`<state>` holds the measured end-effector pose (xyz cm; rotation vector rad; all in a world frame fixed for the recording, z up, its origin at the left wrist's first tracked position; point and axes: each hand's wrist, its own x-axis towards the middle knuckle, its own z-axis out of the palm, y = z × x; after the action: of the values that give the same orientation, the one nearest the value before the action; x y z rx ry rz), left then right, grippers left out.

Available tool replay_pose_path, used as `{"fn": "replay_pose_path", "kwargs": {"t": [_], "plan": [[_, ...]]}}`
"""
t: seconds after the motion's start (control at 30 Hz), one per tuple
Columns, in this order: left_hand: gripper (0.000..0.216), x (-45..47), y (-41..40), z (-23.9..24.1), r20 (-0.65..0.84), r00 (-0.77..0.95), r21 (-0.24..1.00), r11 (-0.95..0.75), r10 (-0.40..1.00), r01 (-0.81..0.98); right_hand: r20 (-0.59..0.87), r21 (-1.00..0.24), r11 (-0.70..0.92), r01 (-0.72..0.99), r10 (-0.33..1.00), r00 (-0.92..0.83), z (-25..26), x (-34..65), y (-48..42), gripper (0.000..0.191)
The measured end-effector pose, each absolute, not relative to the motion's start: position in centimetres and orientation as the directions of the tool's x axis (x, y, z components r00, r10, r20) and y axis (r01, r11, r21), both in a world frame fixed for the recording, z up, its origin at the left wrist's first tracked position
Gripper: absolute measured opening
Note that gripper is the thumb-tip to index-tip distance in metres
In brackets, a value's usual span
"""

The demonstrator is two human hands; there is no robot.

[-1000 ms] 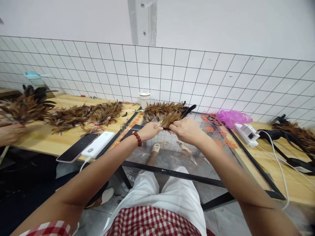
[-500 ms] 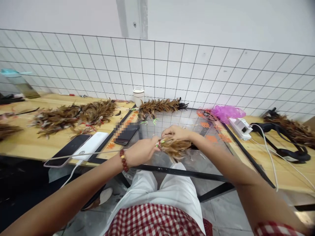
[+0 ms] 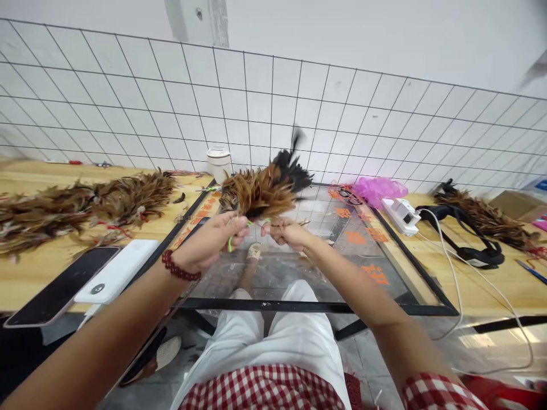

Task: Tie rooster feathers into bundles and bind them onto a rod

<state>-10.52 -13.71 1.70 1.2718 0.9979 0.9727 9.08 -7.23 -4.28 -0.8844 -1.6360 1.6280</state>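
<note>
A brown feather bundle (image 3: 267, 191) with black tips stands out just beyond both hands, blurred at its dark end. My left hand (image 3: 213, 236), with a dark red bead bracelet on the wrist, is closed in a pinch on a bright green string (image 3: 231, 244). Thin string runs from there across a small gap under the bundle's base. At its other end my right hand (image 3: 287, 232) is closed, thumb and finger pinching the string. Both hands are above a clear-topped table panel (image 3: 273, 279) with a black frame. Behind the bundle, another feather strand (image 3: 228, 196) is partly hidden.
Long feather strands (image 3: 85, 205) lie on the wooden table to the left, near a phone (image 3: 64, 285) and a white power bank (image 3: 117, 270). A white cup (image 3: 219, 164) stands behind. Rightward are a pink plastic bag (image 3: 380, 191), a white plug block (image 3: 400, 215) and black headgear (image 3: 474, 245).
The feather bundle has swung from pointing toward my body to pointing up and away. My hands have drawn apart, with string showing between them. The view has shifted slightly to the right.
</note>
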Motion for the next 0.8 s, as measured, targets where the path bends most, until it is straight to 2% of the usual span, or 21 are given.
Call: {"fn": "replay_pose_path", "kwargs": {"t": [0.1, 0.17, 0.23, 0.3, 0.37, 0.43, 0.5, 0.53, 0.67, 0.73, 0.8], "plan": [[0.023, -10.5, -12.0, 2.4, -0.172, 0.210, 0.960, 0.211, 0.962, -0.182, 0.010, -0.998, -0.025, -0.057, 0.844, -0.536, -4.3, 8.9, -7.1, 0.028], [0.022, -10.8, -10.9, 1.9, -0.215, 0.165, 0.920, 0.256, 0.963, -0.296, 0.028, -0.999, 0.008, -0.042, 0.858, -0.514, -4.5, 8.7, -7.1, 0.028], [0.023, -11.4, -10.2, 0.9, -0.231, 0.109, 0.871, 0.255, 0.967, -0.419, 0.048, -0.995, 0.088, 0.056, 0.861, -0.507, -4.8, 8.9, -6.8, 0.027], [0.023, -12.4, -10.0, -0.2, -0.245, 0.049, 0.826, 0.235, 0.968, -0.511, 0.065, -0.947, 0.214, 0.239, 0.858, -0.510, -5.1, 9.4, -5.6, 0.023], [0.022, -13.6, -10.2, -0.8, -0.274, -0.002, 0.797, 0.225, 0.962, -0.561, 0.024, -0.807, 0.312, 0.502, 0.866, -0.499, -5.1, 10.0, -3.6, 0.019], [0.023, -15.0, -10.6, -1.0, -0.297, -0.040, 0.771, 0.215, 0.954, -0.599, -0.037, -0.584, 0.340, 0.737, 0.896, -0.442, -5.0, 9.9, -1.1, 0.020], [0.025, -16.3, -11.0, -0.8, -0.302, -0.067, 0.740, 0.189, 0.951, -0.645, -0.041, -0.425, 0.334, 0.842, 0.922, -0.386, -5.0, 8.7, 1.0, 0.023], [0.026, -16.8, -11.2, -0.7, -0.298, -0.075, 0.724, 0.175, 0.952, -0.667, -0.026, -0.392, 0.340, 0.855, 0.925, -0.380, -5.0, 7.5, 1.9, 0.023], [0.026, -17.7, -11.1, -0.9, -0.280, -0.068, 0.689, 0.151, 0.958, -0.708, 0.030, -0.394, 0.364, 0.844, 0.923, -0.384, -5.8, 0.8, 3.4, 0.022], [0.025, -17.4, -10.8, -1.4, -0.272, -0.043, 0.684, 0.162, 0.961, -0.711, 0.035, -0.424, 0.301, 0.854, 0.948, -0.317, -6.3, -2.3, 3.7, 0.030], [0.023, -16.7, -10.5, -2.0, -0.265, -0.009, 0.680, 0.180, 0.964, -0.711, 0.009, -0.469, 0.230, 0.853, 0.967, -0.256, -6.4, -3.9, 3.9, 0.030]]}}
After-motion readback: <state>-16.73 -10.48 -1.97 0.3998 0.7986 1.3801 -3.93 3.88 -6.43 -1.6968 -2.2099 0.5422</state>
